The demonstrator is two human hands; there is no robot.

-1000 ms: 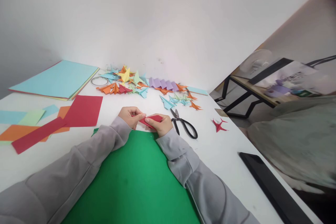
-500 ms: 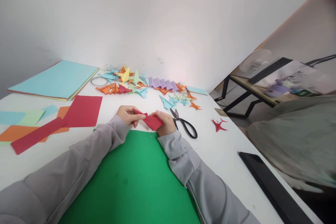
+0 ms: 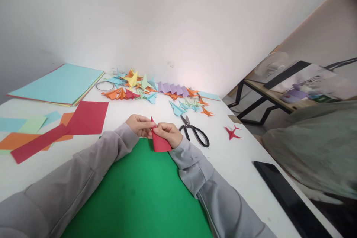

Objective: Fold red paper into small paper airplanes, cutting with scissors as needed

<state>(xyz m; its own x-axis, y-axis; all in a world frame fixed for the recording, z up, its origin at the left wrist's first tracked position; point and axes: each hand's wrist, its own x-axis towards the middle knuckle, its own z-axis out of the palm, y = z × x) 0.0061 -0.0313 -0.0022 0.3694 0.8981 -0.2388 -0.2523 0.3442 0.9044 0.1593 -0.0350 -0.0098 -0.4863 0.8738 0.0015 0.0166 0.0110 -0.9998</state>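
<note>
Both hands meet over the far edge of a green mat (image 3: 136, 189). Between them is a folded piece of red paper (image 3: 161, 145), its narrow tip pointing up and its wide end hanging down. My left hand (image 3: 140, 124) pinches the paper near the tip from the left. With thumb and fingers, my right hand (image 3: 170, 133) grips it from the right. Black-handled scissors (image 3: 196, 132) lie just right of my right hand, blades slightly apart. A small red folded paper figure (image 3: 232, 132) rests farther right.
Folded paper figures (image 3: 134, 80) in several colours are heaped by the wall, beside a purple pleated strip (image 3: 173, 89). Red sheets (image 3: 88, 118) and coloured pieces lie left, below a stack of large sheets (image 3: 60, 83). A black flat device (image 3: 287, 197) and a person's sleeve (image 3: 315, 141) are right.
The red paper has been turned so its tip points up and its wide end down. My right hand has moved slightly lower; both hands still grip the paper.
</note>
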